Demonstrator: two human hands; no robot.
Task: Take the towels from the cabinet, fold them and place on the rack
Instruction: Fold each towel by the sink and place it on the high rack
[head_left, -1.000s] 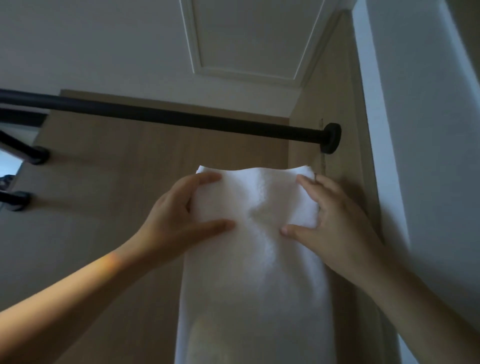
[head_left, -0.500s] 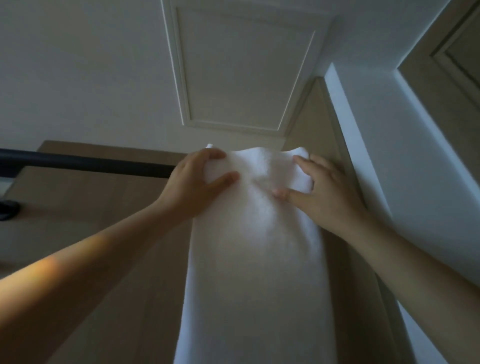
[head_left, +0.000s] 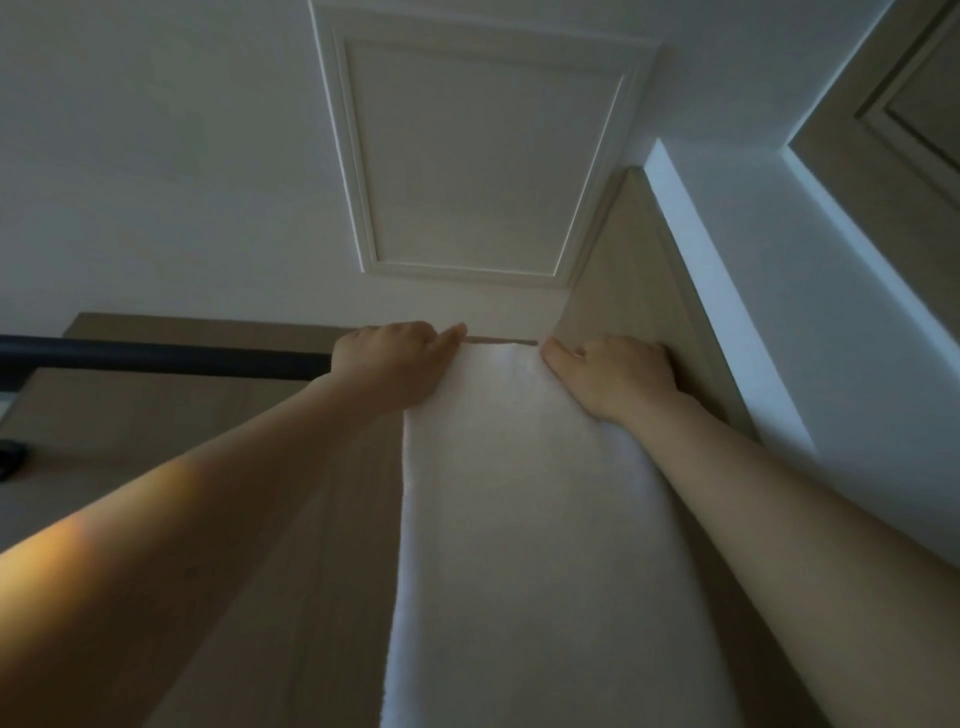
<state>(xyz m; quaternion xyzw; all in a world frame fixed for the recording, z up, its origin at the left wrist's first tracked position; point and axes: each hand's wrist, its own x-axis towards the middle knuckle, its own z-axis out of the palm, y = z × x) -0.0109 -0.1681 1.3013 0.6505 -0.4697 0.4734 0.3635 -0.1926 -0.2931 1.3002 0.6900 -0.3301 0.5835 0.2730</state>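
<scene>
- The left hand (head_left: 395, 364) had its fingers curled over the top left corner of the folded white towel (head_left: 519, 493). The right hand (head_left: 615, 376) gripped the top right corner the same way, and the towel hung straight down between and below the 2 hands.
- The black rack bar (head_left: 156, 358) ran out to the left of the left hand and vanished behind it (whether the towel's top edge had passed over the bar could not be told from this view).
- The step looked like draping the towel over the bar. Both hands should probably carry the edge over together, each feeding the same amount, to keep the fold line level.
- The wooden side panel (head_left: 639, 291) sat just beside the right hand, so that hand had little room. Shifting the towel slightly toward the left hand would likely stop the edge bunching against the panel.
- Letting go would be safest once the far flap roughly matched the near side in length; otherwise the heavier side might drag the towel off.
- A downward stroke with flat palms afterwards would likely settle the layers.
</scene>
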